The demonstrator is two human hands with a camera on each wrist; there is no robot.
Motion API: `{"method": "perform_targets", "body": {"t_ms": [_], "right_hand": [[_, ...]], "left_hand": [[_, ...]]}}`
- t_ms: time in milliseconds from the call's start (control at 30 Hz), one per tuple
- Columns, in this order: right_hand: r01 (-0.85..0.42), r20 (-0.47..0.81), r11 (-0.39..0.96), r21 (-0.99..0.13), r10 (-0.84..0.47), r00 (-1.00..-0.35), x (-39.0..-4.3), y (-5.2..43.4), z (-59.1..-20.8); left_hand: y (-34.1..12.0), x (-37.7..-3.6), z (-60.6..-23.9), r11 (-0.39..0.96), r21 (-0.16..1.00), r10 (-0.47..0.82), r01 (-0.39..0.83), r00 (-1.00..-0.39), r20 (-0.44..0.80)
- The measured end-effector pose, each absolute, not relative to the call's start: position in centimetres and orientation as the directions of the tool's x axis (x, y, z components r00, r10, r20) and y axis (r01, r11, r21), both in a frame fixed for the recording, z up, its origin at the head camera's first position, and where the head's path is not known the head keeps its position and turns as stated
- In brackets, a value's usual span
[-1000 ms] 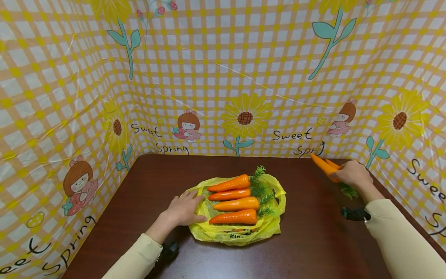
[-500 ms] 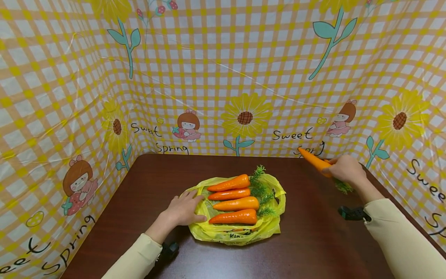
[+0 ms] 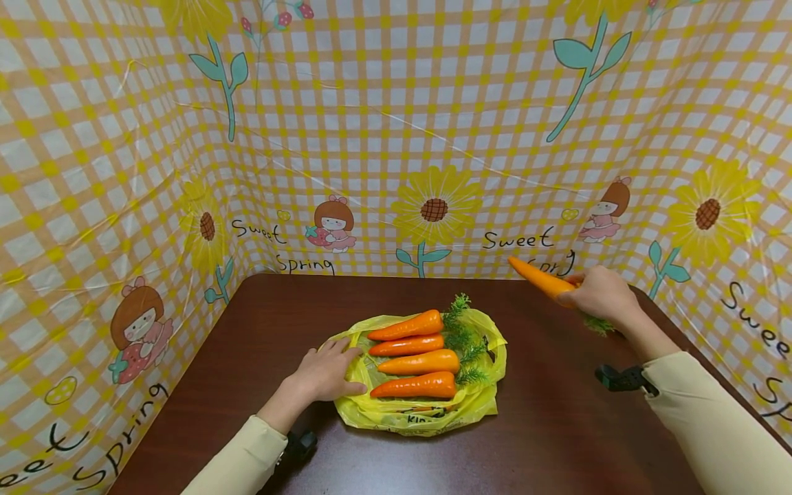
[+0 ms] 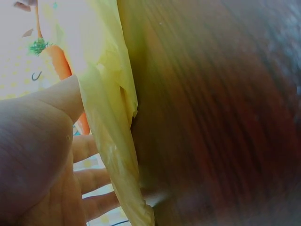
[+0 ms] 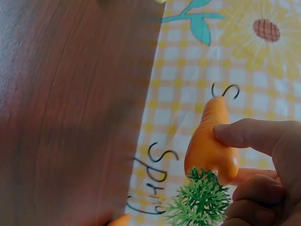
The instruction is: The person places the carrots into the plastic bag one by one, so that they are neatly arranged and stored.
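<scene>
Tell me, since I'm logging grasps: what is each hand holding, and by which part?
The right hand grips a carrot at its thick leafy end. The left hand holds nothing, resting flat on the yellow bag.

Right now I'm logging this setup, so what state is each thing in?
Yellow bag: flat on the table, spread open under the carrots.
Four carrots: lying side by side on the bag, tips to the left.
Fifth carrot: lifted off the table, gripped at its leafy end.
Left hand: fingers straight, pressing the bag's edge.
Right hand: gripping the fifth carrot.
</scene>
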State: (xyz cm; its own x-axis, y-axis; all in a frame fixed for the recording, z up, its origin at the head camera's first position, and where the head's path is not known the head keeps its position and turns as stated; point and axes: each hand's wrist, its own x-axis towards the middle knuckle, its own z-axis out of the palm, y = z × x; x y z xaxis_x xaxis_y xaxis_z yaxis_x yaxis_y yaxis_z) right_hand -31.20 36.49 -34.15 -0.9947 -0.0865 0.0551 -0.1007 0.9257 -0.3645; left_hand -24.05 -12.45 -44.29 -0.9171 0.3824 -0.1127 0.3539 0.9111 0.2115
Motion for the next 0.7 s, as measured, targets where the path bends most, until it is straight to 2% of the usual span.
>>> {"method": "perform_targets", "body": {"t_ms": [200, 700], "right_hand": [[-0.111, 0.040, 0.921, -0.374, -0.103, -0.994, -30.7, 35.0, -33.3], [-0.210, 0.097, 0.911, -0.354, -0.187, -0.978, -29.5, 31.6, -31.7]], "left_hand": [[-12.5, -24.0, -44.2, 0.910, 0.218, 0.383, 0.352, -0.916, -0.120], [-12.6, -24.0, -44.2, 0.909, 0.236, 0.379, 0.343, -0.916, -0.129]]}}
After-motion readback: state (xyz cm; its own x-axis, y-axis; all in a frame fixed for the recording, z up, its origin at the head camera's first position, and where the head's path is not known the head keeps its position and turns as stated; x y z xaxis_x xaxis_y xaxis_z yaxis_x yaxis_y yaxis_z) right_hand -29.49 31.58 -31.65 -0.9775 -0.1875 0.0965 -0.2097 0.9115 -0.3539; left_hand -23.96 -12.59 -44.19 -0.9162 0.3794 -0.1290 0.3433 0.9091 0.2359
